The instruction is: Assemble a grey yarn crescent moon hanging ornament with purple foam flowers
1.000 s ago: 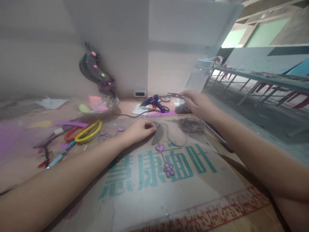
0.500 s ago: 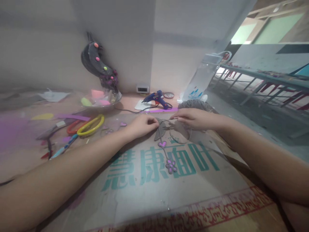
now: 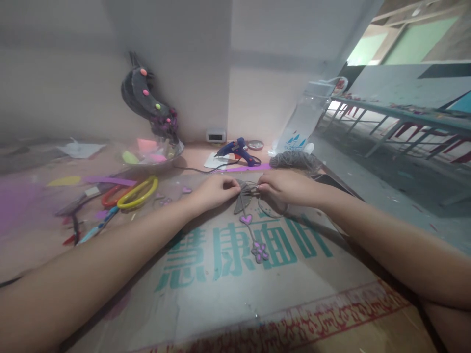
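Note:
My left hand (image 3: pixel 217 192) is closed in a pinch at the upper left edge of a grey felt piece (image 3: pixel 243 203), where a grey cord crosses it. That cord runs down to a purple heart (image 3: pixel 246 219) and a grey-and-purple flower (image 3: pixel 259 252), both lying on the cardboard. Just right of the felt, my right hand (image 3: pixel 280 187) is closed around a small thin pointed tool, perhaps tweezers (image 3: pixel 253 190), its tips at the felt. A loose loop of cord (image 3: pixel 270 214) lies beneath the right hand. The fingers partly hide the tool and cord.
Behind the hands are a blue glue gun (image 3: pixel 239 149), a skein of grey yarn (image 3: pixel 294 160) and a clear bottle (image 3: pixel 303 120). Yellow-handled scissors (image 3: pixel 138 193) and a bowl of coloured pieces (image 3: pixel 152 164) are at left. Printed cardboard (image 3: pixel 217 309) covers the table.
My right hand came from the yarn at the back right, bringing the pointed tool down beside the felt piece. My left hand keeps its pinch in about the same place.

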{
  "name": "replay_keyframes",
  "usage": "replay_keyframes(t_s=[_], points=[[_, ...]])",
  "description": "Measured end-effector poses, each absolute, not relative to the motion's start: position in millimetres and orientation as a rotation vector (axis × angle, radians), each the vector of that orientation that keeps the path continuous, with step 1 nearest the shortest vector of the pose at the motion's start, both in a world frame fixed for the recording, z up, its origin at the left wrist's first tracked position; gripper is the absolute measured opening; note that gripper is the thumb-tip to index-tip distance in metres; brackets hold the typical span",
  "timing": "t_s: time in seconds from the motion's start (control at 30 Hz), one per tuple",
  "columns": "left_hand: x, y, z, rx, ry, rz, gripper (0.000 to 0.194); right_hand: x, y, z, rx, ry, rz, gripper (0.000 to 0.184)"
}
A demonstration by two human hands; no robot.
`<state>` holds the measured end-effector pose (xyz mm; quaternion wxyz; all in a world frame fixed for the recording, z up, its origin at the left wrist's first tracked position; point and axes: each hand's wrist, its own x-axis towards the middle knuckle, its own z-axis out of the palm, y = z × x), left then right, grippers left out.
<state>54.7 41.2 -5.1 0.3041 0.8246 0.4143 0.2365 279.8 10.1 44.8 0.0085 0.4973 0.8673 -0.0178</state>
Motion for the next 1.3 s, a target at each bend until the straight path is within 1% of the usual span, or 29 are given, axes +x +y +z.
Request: replay_keyframes(t_s=[0.1, 0.27, 0.57, 0.9, 1.3], points=[[55, 41, -5, 2.189, 1.103, 0.626, 0.029, 278, 9, 44, 1.560, 2.722, -0.012, 0.035], [55, 44, -8, 2.203, 1.084, 0.644, 0.029, 277, 10, 38, 1.525, 2.767, -0.068, 0.034], [55, 43, -6, 2.199, 1.084, 0.645, 0.027, 273, 9, 32, 1.546, 2.805, -0.055, 0.033], [56, 43, -6, 2.195, 1.086, 0.639, 0.027, 272, 12, 27, 1.628, 2.801, -0.239, 0.031], [54, 41, -6, 2.180, 1.098, 0.629, 0.026, 273, 13, 25, 1.618, 2.825, -0.141, 0.031]])
